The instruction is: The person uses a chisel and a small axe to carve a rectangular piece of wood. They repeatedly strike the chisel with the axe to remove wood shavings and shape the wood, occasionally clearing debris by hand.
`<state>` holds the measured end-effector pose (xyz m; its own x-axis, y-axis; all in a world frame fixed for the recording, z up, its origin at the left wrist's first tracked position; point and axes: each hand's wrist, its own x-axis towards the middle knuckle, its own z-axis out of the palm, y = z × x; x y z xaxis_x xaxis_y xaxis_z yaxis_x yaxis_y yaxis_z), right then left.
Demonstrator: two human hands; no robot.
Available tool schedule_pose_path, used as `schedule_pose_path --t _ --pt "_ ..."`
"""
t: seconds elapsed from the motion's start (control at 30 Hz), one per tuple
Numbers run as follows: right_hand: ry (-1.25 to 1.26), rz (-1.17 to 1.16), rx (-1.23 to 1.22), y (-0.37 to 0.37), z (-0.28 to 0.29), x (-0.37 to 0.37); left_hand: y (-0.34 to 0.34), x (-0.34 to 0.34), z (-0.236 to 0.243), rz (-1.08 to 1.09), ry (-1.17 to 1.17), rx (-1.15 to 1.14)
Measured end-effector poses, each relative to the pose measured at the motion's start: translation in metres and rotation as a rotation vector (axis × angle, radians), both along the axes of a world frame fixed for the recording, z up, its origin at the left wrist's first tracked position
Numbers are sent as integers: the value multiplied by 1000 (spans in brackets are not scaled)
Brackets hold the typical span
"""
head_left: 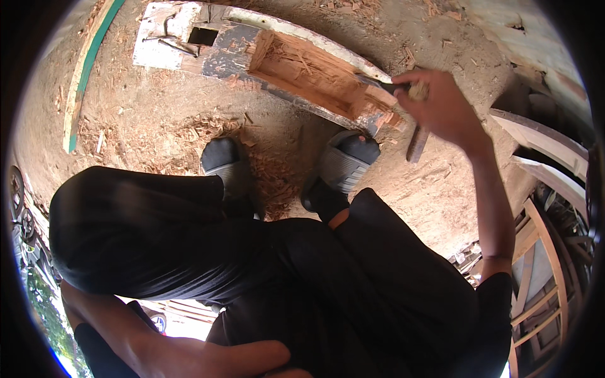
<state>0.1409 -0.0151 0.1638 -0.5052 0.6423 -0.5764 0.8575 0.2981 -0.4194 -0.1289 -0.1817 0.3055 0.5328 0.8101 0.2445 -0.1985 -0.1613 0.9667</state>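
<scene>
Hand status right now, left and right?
Left hand: at the lap, cut off by the frame; open or closed can't be told.
Right hand: closed, holding a wooden-handled tool.

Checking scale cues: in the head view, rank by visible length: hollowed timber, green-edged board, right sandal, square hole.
1. Hollowed timber
2. Green-edged board, running out at the rim
3. Right sandal, partly hidden
4. Square hole

Wood shavings [275,175] and a wooden frame [557,271] show a woodworking workshop.
</scene>
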Motion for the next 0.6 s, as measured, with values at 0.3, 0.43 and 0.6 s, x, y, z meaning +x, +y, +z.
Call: schedule_pose_path --t 0.3,0.43,0.6 --pt "19 161 180 -77 -10 -16 0 -1 -12 -19 -3 -3" --pt "-26 87 75 -41 -1 -31 2 1 -15 -15 3 -19" --pt "7 71 -2 42 -24 13 7 -1 -12 -12 13 -19"
